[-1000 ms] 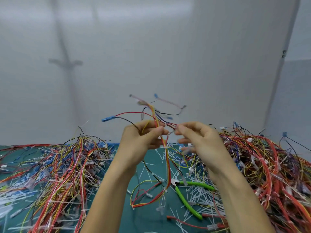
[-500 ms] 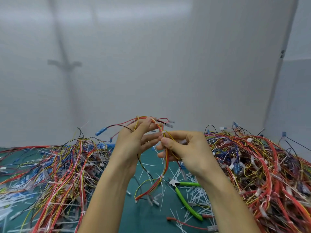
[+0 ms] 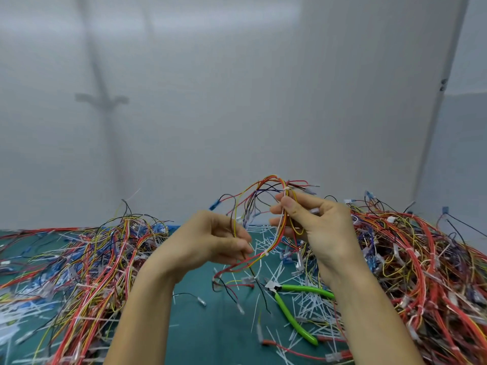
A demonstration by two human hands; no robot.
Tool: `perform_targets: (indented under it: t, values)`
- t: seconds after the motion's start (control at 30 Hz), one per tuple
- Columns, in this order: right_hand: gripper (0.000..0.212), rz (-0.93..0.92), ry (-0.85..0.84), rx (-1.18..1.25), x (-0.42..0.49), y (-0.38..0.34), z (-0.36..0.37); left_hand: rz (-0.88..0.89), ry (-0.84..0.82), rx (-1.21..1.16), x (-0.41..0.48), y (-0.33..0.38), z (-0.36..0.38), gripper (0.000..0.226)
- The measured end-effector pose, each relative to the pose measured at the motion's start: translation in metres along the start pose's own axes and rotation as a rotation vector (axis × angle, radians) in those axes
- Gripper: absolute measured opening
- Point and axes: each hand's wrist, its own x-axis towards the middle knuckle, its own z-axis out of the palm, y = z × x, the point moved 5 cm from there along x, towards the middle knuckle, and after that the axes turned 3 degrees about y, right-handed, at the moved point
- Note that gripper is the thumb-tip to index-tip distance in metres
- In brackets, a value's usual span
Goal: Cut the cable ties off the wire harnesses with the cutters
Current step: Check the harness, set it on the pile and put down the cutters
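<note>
- Hands have parted — right hand [image 3: 316,225] higher, left hand [image 3: 210,241] lower, fingers of both pinching one wire harness [image 3: 253,262] above the green cutters [image 3: 295,304].
- Likely locating a cable tie [image 3: 286,191]; the next move needs the cutters.

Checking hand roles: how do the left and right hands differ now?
The right hand is higher, pinching the harness near a white tie; the left hand is lower, pinching its lower stretch. Both grip the same harness; neither holds the cutters.

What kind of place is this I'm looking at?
Probably a workbench for stripping down wire harnesses: tangled harness heaps either side of a green mat, snipped cable ties strewn across it, green-handled cutters lying among them.
</note>
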Motion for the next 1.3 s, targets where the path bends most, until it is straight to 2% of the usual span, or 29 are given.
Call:
perform_targets:
  t: [0.13, 0.27, 0.37, 0.47, 0.63, 0.8, 0.9, 1.0, 1.13, 1.2, 1.3]
  values:
    - [0.01, 0.017, 0.001, -0.001, 0.003, -0.001, -0.006, 0.063, 0.278, -0.173, 0.005, 0.006, -0.008, 0.004]
    - [0.013, 0.052, -0.019, 0.035, 0.003, 0.0, -0.007, 0.112, 0.414, -0.184, 0.005, 0.008, -0.007, 0.007]
    - [0.011, 0.046, -0.054, 0.002, 0.002, 0.001, -0.004, 0.174, 0.494, -0.3, 0.003, 0.012, -0.004, 0.006]
    - [0.014, 0.032, -0.081, -0.022, 0.001, 0.002, 0.002, 0.205, 0.5, -0.427, 0.004, 0.018, 0.002, 0.006]
    - [0.007, -0.031, -0.135, -0.135, 0.0, 0.005, 0.014, 0.2, 0.453, -0.6, 0.005, 0.024, 0.014, 0.014]
    - [0.005, -0.002, -0.138, -0.155, -0.002, 0.009, 0.018, 0.217, 0.497, -0.476, 0.004, 0.025, 0.018, 0.012]
    - [0.005, 0.003, -0.075, -0.106, -0.001, 0.009, 0.014, 0.197, 0.405, -0.274, 0.004, 0.026, 0.02, 0.029]
    - [0.001, -0.03, -0.005, -0.048, 0.001, 0.006, 0.009, 0.136, 0.13, -0.094, 0.005, 0.024, 0.027, 0.047]
    - [0.006, -0.022, 0.04, -0.037, 0.003, 0.006, 0.003, 0.11, -0.147, 0.091, 0.002, 0.017, 0.04, 0.026]
    - [0.008, -0.019, 0.048, -0.059, 0.004, 0.007, 0.001, 0.126, -0.154, 0.12, 0.003, 0.017, 0.043, 0.015]
    - [0.016, -0.002, 0.024, -0.027, 0.004, 0.008, 0.001, 0.181, -0.066, 0.04, 0.006, 0.021, 0.045, 0.007]
